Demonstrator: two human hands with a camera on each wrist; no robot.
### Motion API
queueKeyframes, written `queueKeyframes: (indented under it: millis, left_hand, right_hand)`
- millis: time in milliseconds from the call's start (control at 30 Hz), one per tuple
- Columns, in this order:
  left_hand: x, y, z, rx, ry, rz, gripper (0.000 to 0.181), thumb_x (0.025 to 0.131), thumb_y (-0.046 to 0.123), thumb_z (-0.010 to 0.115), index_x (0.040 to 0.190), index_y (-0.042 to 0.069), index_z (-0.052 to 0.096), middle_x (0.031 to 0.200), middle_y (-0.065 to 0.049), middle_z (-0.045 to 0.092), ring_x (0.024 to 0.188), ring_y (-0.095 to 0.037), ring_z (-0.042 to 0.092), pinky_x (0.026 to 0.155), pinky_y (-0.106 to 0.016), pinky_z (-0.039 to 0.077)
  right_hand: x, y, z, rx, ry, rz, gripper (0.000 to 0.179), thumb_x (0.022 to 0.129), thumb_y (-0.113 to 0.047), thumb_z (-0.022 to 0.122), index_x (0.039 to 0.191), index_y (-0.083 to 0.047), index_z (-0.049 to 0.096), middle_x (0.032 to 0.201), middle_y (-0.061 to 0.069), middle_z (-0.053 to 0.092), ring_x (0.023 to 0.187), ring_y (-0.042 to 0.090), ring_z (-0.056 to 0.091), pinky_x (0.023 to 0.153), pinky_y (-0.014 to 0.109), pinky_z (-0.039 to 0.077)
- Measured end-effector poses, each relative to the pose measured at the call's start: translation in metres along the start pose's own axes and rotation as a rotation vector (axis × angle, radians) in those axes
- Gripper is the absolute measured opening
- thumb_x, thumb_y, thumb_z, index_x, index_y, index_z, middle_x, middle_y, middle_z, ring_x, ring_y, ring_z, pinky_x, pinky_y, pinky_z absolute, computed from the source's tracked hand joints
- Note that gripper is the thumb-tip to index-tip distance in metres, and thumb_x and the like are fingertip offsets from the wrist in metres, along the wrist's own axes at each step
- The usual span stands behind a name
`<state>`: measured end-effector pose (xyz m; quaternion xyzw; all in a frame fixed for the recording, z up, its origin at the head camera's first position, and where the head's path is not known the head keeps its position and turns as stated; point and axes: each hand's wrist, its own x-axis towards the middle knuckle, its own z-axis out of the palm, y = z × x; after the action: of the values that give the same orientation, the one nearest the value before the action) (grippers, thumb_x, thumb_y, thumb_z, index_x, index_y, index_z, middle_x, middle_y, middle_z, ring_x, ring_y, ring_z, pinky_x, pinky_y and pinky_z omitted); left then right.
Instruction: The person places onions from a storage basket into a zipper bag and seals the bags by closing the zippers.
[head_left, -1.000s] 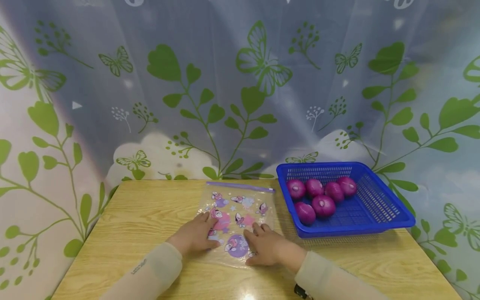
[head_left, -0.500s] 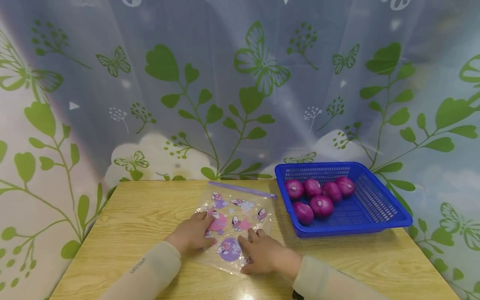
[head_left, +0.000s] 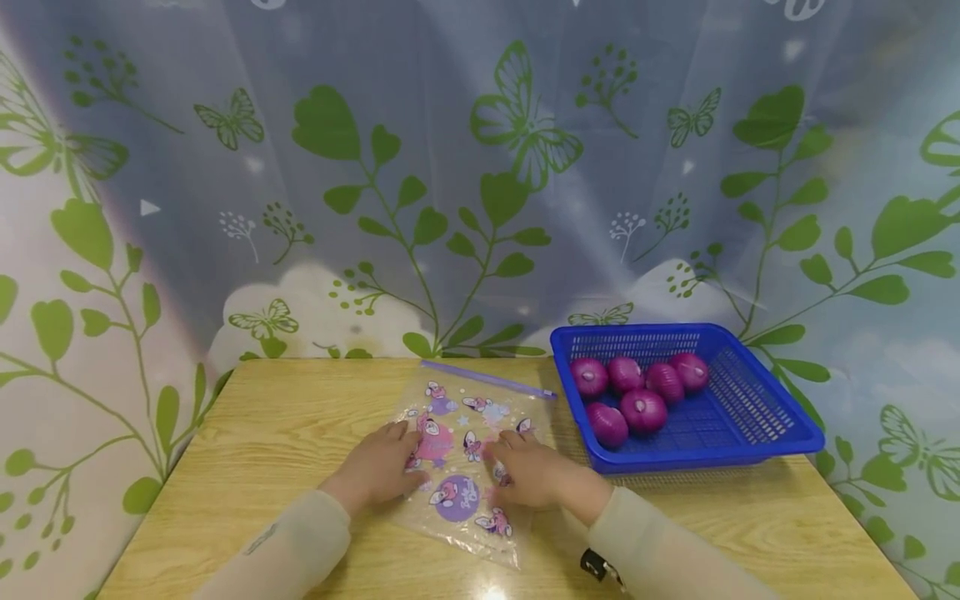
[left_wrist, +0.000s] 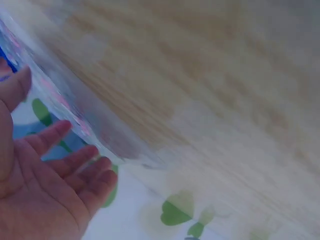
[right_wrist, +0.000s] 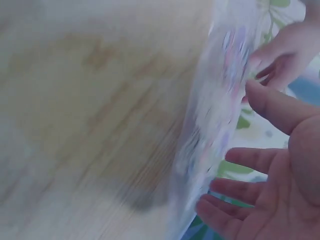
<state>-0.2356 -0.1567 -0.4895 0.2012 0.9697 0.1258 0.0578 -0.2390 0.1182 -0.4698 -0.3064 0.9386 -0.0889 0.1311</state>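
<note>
Both hands, the left point(head_left: 377, 467) and the right point(head_left: 534, 473), have their fingers loosely spread and grip nothing, lying over the side edges of the printed bag point(head_left: 457, 498), which is flat on the desk point(head_left: 285, 433) beside the blue basket point(head_left: 712, 461). Uneven pressure from them could skew or crease the thin plastic. Compared with a second ago, the zip strip point(head_left: 487, 380) slants more, and the right hand sits farther up, baring the lower corner.

Printed bag point(right_wrist: 212, 107) blurred in wrist views; sleeves point(head_left: 281, 546), table point(head_left: 270, 417) cut off below
</note>
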Motion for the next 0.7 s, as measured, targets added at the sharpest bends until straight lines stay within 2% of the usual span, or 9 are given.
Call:
queueKeyframes:
  millis: [167,400,700]
  left_hand:
    - [-0.010,0.011,0.002,0.014,0.036,-0.057,0.067,0.091,0.042,0.071,0.140,-0.001,0.053,0.145,-0.029,0.046,0.134,-0.049,0.042,0.110,-0.061,0.036]
    - [-0.026,0.028,0.003,0.067,0.034,-0.099,0.067,0.089,0.042,0.073,0.135,-0.003,0.056,0.134,-0.027,0.053,0.123,-0.046,0.051,0.099,-0.058,0.047]
    - [-0.030,0.030,0.002,0.061,0.020,-0.134,0.066,0.090,0.040,0.072,0.136,-0.003,0.055,0.135,-0.028,0.053,0.126,-0.047,0.049,0.101,-0.059,0.046]
  right_hand:
    - [0.010,0.010,0.000,0.015,0.057,0.022,0.072,0.091,-0.039,0.073,0.148,-0.004,0.045,0.153,0.025,0.037,0.141,0.047,0.032,0.116,0.055,0.030]
    - [0.016,0.021,0.008,0.001,0.035,0.079,0.072,0.093,-0.040,0.071,0.149,-0.006,0.043,0.156,0.025,0.033,0.143,0.045,0.028,0.117,0.053,0.030]
    - [0.011,0.018,0.010,-0.019,-0.004,0.083,0.072,0.093,-0.044,0.069,0.148,-0.005,0.045,0.154,0.024,0.035,0.142,0.045,0.030,0.116,0.054,0.030]
